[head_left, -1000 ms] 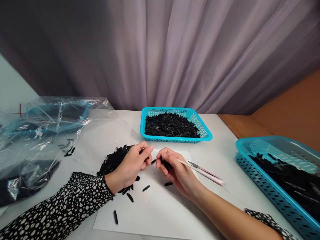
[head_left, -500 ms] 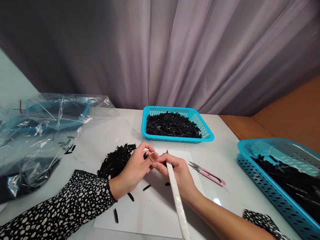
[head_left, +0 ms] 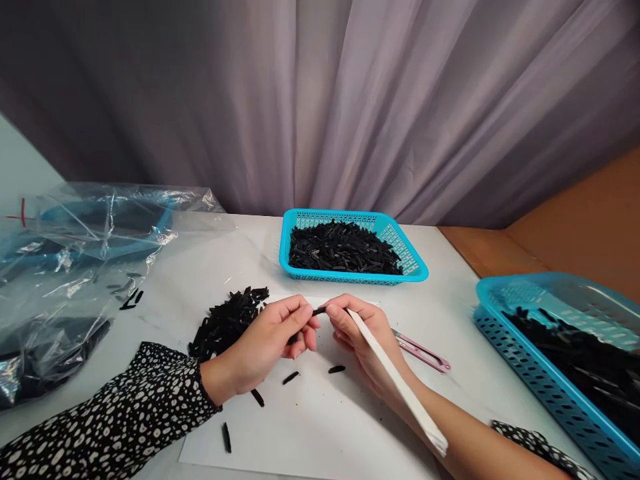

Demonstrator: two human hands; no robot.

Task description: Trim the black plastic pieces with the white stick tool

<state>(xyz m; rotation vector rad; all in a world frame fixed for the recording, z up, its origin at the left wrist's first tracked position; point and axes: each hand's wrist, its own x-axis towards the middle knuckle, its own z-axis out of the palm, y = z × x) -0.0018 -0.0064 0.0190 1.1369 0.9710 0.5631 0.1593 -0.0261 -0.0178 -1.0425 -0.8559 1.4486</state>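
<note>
A short thin black strip (head_left: 319, 311) spans the small gap between my hands over the white sheet. My left hand (head_left: 273, 343) pinches its left end between thumb and fingers, and more black shows under those fingers. My right hand (head_left: 363, 337) is closed round a slim knife with a long white handle (head_left: 395, 377), which slants back over the wrist. Its fingertips also meet the strip's right end; the blade tip is hidden by the fingers. Beside my left hand lies a heap of similar black strips (head_left: 225, 323). A few loose ones lie on the white sheet (head_left: 280, 440).
Pink-handled thread snips (head_left: 423, 353) lie right of my right hand, partly hidden. A blue basket (head_left: 350, 275) of black strips stands behind. Another blue basket (head_left: 530, 373) with longer black pieces is at right. Clear plastic bags (head_left: 95, 260) cover the left side.
My hands have drawn slightly apart, exposing the black strip between them. The white handle has swung to the right and now lies over my right wrist.
</note>
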